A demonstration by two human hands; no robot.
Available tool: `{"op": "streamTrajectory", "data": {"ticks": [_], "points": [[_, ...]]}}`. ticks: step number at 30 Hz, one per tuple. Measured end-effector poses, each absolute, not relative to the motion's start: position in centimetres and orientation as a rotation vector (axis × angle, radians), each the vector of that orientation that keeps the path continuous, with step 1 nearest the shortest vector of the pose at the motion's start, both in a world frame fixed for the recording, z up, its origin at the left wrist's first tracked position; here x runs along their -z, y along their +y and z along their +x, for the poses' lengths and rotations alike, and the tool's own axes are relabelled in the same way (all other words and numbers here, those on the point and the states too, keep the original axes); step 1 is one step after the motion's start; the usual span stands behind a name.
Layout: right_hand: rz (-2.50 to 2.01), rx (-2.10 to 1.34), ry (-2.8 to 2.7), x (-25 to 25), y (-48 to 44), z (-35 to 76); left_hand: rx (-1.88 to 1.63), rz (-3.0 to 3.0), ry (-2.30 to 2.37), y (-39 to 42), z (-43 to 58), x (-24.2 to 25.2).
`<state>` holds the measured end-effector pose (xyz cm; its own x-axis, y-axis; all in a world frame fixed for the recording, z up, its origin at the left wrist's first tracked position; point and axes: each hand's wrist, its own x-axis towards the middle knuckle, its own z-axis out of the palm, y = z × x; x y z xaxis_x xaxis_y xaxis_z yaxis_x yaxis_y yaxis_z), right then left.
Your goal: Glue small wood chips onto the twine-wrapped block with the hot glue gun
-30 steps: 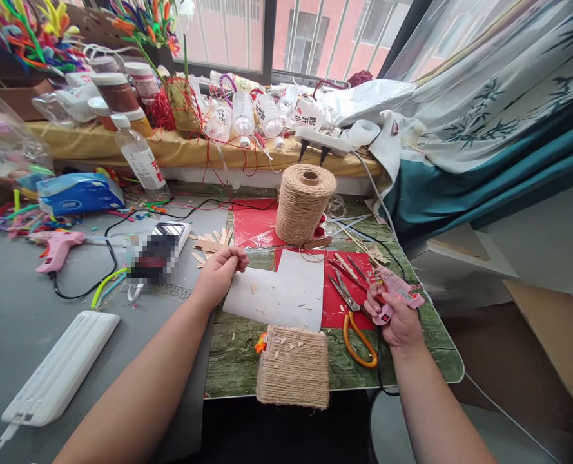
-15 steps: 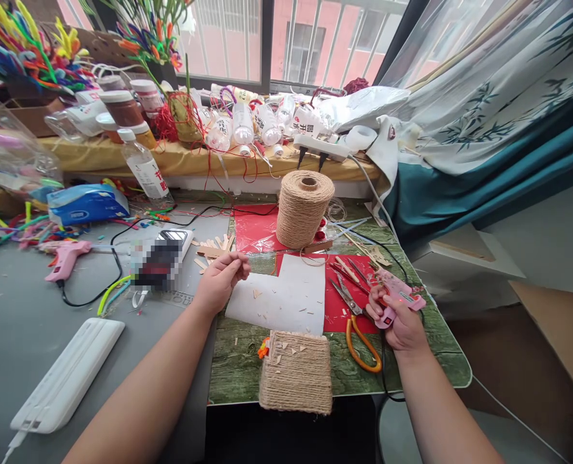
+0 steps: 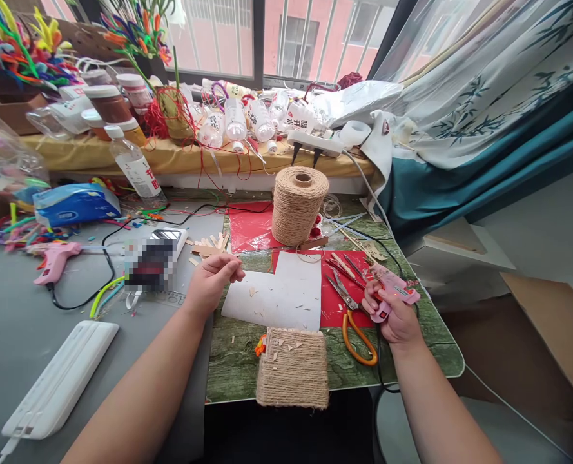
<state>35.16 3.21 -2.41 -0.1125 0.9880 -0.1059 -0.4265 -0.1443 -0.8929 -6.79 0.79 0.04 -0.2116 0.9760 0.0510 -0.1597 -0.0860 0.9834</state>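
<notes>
My right hand [image 3: 396, 317] is wrapped around a pink hot glue gun [image 3: 391, 285], held over the right part of the table. My left hand [image 3: 214, 282] is closed in a pinch above the left edge of a white sheet [image 3: 267, 299]; whatever sits between its fingertips is too small to make out. Between the hands, at the table's front edge, stands a twine-wrapped box [image 3: 292, 377] with several small wooden chips on top. An orange fuzzy piece [image 3: 260, 347] shows at its left corner. Scissors with orange handles [image 3: 359, 341] lie just left of my right hand.
A big twine spool [image 3: 300, 209] stands behind the white sheet. Craft sticks [image 3: 209, 245], a phone [image 3: 155, 261], a white power bank [image 3: 61, 380] and a second pink glue gun [image 3: 57, 261] lie leftward. A black cord hangs below my right hand. Bottles crowd the sill.
The whole view has shifted slightly. Both hands keep nearly the same pose, the right one still around the glue gun and the left still pinched.
</notes>
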Motion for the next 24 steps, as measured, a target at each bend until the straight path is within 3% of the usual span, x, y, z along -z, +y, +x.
{"op": "streamTrajectory", "data": {"ticks": [14, 24], "points": [[-0.900, -1.526, -0.861, 2.6, 3.3, 35.1, -1.056, 1.915, 1.379, 0.8, -6.7, 0.3], [-0.894, -1.537, -0.858, 2.6, 3.2, 35.1, -0.866, 2.248, 1.159, 0.5, -7.1, -0.4]]}}
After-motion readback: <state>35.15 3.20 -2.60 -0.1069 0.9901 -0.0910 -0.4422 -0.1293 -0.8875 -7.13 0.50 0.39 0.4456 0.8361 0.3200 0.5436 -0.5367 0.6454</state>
